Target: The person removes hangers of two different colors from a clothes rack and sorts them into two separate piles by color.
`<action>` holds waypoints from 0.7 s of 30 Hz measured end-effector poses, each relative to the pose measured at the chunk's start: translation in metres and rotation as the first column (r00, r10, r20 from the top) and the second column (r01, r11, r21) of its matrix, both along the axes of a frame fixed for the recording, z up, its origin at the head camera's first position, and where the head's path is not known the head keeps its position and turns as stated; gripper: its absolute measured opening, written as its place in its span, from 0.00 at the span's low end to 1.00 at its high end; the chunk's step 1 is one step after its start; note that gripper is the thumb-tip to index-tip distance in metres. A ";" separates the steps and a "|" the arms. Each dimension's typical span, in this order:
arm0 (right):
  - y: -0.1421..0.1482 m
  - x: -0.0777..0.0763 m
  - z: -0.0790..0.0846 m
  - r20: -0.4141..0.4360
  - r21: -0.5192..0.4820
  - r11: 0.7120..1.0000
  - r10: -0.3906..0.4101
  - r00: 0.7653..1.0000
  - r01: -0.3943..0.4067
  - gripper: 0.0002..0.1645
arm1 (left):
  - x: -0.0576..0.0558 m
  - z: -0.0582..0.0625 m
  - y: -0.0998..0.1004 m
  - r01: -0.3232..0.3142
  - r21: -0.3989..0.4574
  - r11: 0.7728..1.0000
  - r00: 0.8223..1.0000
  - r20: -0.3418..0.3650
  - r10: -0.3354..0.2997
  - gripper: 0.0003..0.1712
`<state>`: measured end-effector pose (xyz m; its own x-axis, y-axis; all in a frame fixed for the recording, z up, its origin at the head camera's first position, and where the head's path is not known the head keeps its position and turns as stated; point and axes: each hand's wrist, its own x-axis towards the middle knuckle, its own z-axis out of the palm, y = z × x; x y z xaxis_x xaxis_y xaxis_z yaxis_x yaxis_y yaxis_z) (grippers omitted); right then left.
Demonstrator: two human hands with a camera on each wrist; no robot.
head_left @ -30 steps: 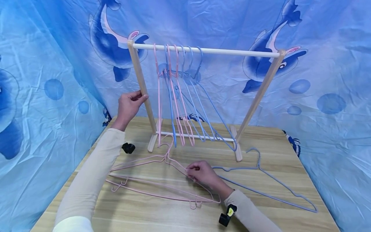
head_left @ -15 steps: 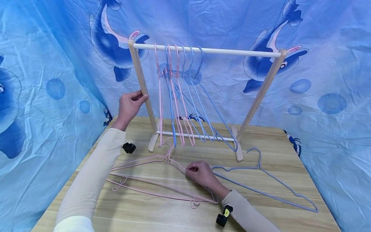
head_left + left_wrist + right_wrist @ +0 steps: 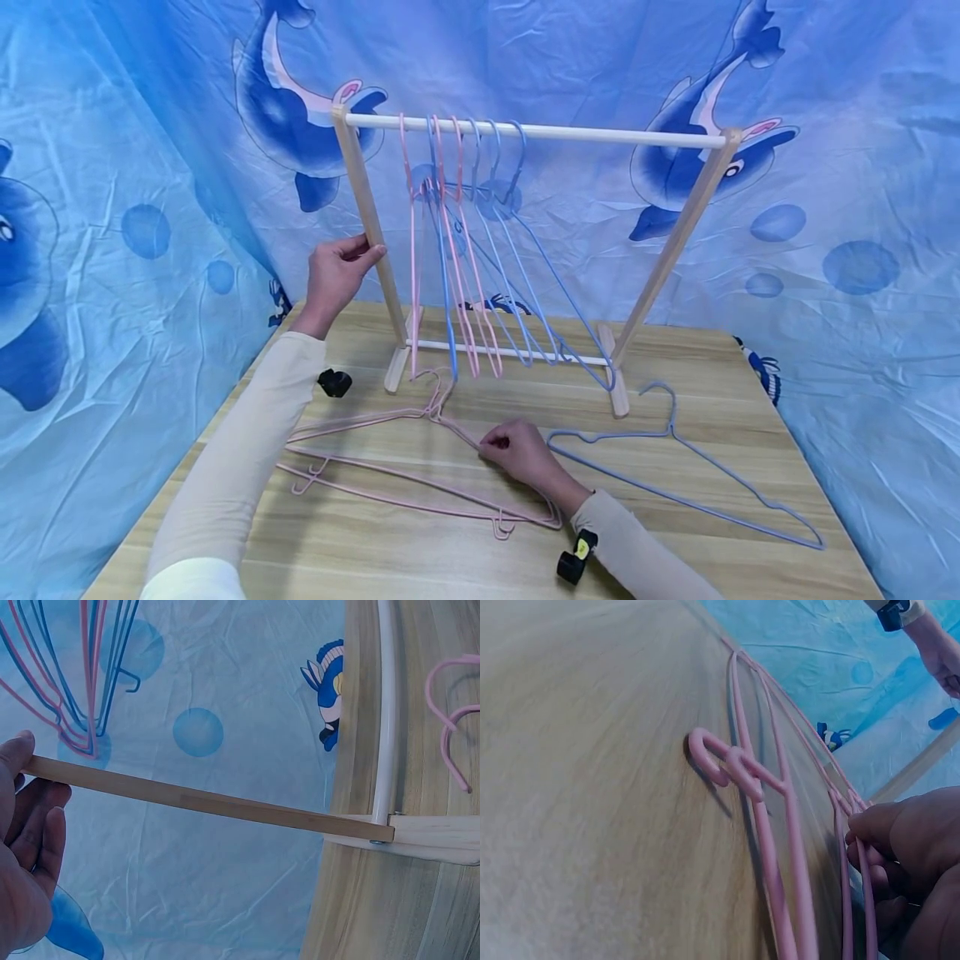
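Observation:
My left hand (image 3: 335, 273) grips the left wooden post (image 3: 362, 192) of a small clothes rack, thumb in front; the left wrist view shows the post (image 3: 187, 796) running past the fingers. My right hand (image 3: 521, 454) pinches the right shoulder of a pink hanger (image 3: 459, 430) low over the table. A second pink hanger lies almost in line with it, their wires overlapping. Small hooks (image 3: 709, 757) on the pink hangers' lower bars show up close in the right wrist view, where thumb and fingers (image 3: 877, 825) close around the wire.
Several pink and blue hangers (image 3: 413, 275) hang from the rack's white rod (image 3: 600, 134), bunched toward the left. A blue hanger (image 3: 671, 431) lies on the wooden table (image 3: 360, 558) at the right. A blue dolphin-print curtain (image 3: 847, 167) surrounds the table.
The held pink hanger's hook has come down and nearer, so the two pink hangers now overlap more closely. My left hand keeps its place on the post.

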<state>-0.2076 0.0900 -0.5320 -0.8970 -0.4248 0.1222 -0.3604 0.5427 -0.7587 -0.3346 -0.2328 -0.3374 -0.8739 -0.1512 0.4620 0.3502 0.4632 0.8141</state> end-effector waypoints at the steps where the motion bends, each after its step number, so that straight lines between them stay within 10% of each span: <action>1: 0.000 0.000 0.000 -0.009 0.012 1.000 0.002 1.000 -0.002 0.03 | 0.000 0.000 0.000 0.001 0.002 1.000 1.000 -0.001 -0.001 0.26; 21: 0.025 0.012 0.013 0.143 -0.221 0.975 0.010 0.990 0.022 0.19 | 0.003 0.001 0.001 0.010 0.002 1.000 1.000 0.012 -0.010 0.26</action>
<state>-0.1958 0.1153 -0.5185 -0.9143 -0.3962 0.0836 -0.2373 0.3570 -0.9035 -0.3319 -0.2321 -0.3362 -0.8807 -0.1434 0.4513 0.3452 0.4581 0.8192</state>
